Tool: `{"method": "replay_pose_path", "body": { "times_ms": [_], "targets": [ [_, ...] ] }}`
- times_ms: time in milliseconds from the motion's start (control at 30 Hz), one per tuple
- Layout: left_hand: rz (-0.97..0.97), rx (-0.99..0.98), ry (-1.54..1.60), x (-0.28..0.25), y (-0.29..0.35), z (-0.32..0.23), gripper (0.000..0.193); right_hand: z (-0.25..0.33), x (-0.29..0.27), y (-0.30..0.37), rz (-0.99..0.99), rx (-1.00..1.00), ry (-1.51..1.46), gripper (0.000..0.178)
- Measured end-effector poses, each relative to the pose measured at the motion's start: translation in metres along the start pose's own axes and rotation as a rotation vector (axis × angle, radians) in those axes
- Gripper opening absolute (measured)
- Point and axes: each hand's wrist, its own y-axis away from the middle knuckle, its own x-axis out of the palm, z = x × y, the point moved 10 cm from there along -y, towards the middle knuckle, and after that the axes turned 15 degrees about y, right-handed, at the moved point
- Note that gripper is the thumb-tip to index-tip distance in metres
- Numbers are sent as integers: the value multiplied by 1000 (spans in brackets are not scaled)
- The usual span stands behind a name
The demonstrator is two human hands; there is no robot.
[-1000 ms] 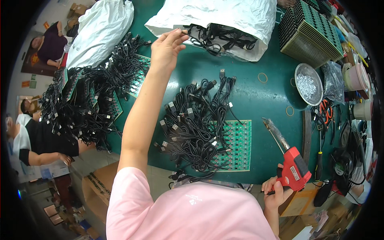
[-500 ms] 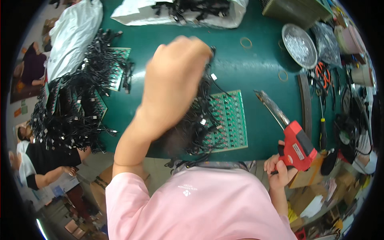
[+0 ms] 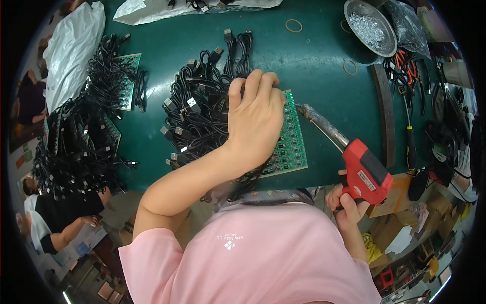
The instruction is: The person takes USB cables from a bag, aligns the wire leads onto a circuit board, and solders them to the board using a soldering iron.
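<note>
My left hand (image 3: 256, 119) rests over a pile of black USB cables (image 3: 198, 119), its fingers curled down among them at the board's left edge. Its fingertips are hidden, so the exact cable under them does not show. Beside and partly beneath this hand lies a green circuit board (image 3: 292, 139) with rows of small parts. My right hand (image 3: 346, 203) is wrapped round the handle of a red soldering gun (image 3: 367, 172). The gun's long metal tip points up and left, close to the board's upper right corner.
At the left lie more boards (image 3: 127, 83) with heaped black cables (image 3: 76, 152) and a white plastic bag (image 3: 76, 50). A metal bowl (image 3: 372, 30) of clear bits, a dark bar (image 3: 383, 116) and a screwdriver (image 3: 410, 147) lie right. Another person (image 3: 66, 213) sits at the left.
My left hand has come down and to the right onto the cables beside the board. The cables now fan out leftward. The soldering gun stays in my right hand, shifted slightly left in view.
</note>
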Motion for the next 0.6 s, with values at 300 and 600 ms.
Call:
{"method": "replay_pose_path", "body": {
  "times_ms": [300, 600],
  "targets": [
    [20, -46, 19, 4, -1, 6, 12, 0, 1, -7, -27, -8, -4, 50],
    [1, -41, -24, 6, 0, 6, 16, -1, 8, -11, 24, 17, -15, 46]
  ]
}}
